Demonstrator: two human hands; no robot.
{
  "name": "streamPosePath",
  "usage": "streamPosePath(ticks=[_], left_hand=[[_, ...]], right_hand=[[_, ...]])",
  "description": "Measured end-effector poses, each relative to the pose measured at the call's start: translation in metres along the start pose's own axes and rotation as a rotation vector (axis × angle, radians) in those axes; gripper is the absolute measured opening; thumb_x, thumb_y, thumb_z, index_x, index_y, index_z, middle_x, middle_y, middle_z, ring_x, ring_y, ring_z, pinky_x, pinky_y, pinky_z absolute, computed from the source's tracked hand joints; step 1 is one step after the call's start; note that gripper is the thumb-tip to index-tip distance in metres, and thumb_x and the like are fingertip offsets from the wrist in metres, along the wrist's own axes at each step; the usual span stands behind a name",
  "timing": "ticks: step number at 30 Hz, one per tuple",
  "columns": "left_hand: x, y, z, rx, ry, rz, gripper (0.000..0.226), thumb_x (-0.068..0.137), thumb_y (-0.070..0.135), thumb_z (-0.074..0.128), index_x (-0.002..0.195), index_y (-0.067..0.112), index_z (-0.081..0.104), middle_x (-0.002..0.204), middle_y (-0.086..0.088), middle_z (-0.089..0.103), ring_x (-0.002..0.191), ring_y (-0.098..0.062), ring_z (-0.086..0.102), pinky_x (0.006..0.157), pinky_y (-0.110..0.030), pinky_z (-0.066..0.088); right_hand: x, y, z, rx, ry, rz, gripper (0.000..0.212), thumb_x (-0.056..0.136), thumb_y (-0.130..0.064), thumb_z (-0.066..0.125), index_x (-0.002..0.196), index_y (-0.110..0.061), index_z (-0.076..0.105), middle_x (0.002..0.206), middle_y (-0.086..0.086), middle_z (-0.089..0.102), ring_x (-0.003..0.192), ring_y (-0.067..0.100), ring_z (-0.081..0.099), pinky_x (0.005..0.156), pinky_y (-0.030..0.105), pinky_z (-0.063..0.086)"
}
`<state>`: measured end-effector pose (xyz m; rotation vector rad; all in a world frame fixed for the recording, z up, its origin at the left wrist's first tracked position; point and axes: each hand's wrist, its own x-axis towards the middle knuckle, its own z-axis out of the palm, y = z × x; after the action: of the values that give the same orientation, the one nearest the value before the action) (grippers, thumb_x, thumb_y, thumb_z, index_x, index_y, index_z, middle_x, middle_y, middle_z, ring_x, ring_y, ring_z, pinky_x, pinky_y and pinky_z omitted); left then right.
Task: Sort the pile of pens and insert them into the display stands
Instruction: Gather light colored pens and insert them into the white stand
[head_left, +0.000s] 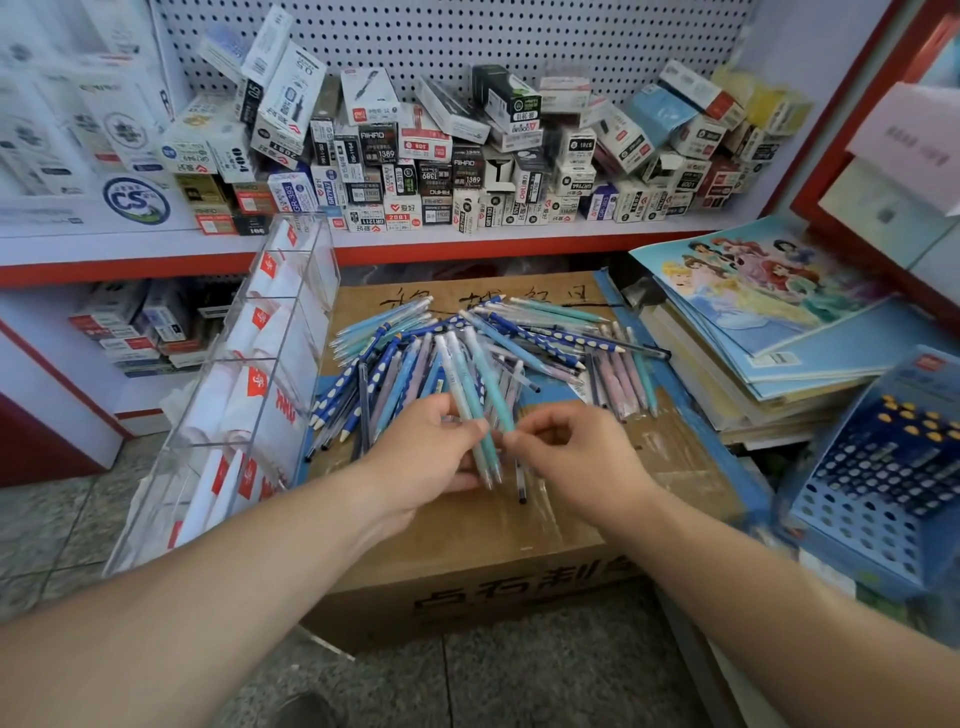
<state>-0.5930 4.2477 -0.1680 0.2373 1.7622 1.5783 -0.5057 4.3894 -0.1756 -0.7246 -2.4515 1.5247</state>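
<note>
A stationery shop corner, with a brown cardboard box (571, 525) on the floor serving as a table. Over its near half, the left hand (421, 457) grips a small bundle of white and teal pens (480, 447), and the right hand (576, 457) just beside it pinches one teal pen (493, 389). Farther back on the box lies the loose pile of blue, pink and teal pens (524, 338). A clear acrylic display stand (249, 415) leans at the left and a blue perforated plastic stand (872, 499) sits at the right. On the far shelf are small stacked pen cartons (467, 171).

Bright, even, diffuse light with soft shadows, glare on the tape-covered brown cardboard box top (550, 519) and clear acrylic display stand (291, 322), and wide-angle bending and blur at the edges.
</note>
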Motion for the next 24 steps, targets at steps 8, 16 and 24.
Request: streamPosePath(ticks=[8,16,24], left_hand=[[-0.015,-0.006,-0.016,-0.039,-0.021,0.003,0.021,0.095,0.005,0.066,0.115,0.01,0.065,0.101,-0.009,0.078,0.091,-0.024,0.076,0.081,-0.041,0.063],[-0.019,-0.016,-0.026,-0.134,0.098,-0.158,0.018,0.095,0.007,0.066,0.112,0.011,0.071,0.097,-0.006,0.078,0.088,-0.02,0.075,0.069,-0.035,0.059],[-0.018,-0.01,-0.03,-0.115,0.145,-0.132,0.018,0.097,0.007,0.065,0.114,0.009,0.068,0.098,-0.007,0.079,0.088,-0.021,0.076,0.056,-0.028,0.059]], right_hand=[[-0.01,0.005,0.021,-0.082,-0.042,-0.129,0.01,0.086,-0.023,0.079,0.08,-0.019,0.073,0.073,0.0,0.071,0.059,0.005,0.059,0.059,0.025,0.05],[-0.007,0.004,0.032,-0.1,-0.177,-0.161,0.013,0.087,-0.036,0.079,0.084,-0.023,0.078,0.074,-0.007,0.073,0.065,-0.001,0.06,0.067,0.028,0.053],[0.019,0.017,0.018,-0.505,-0.071,-0.144,0.013,0.088,-0.038,0.076,0.088,-0.03,0.066,0.081,-0.013,0.065,0.075,0.003,0.061,0.069,0.028,0.056]])
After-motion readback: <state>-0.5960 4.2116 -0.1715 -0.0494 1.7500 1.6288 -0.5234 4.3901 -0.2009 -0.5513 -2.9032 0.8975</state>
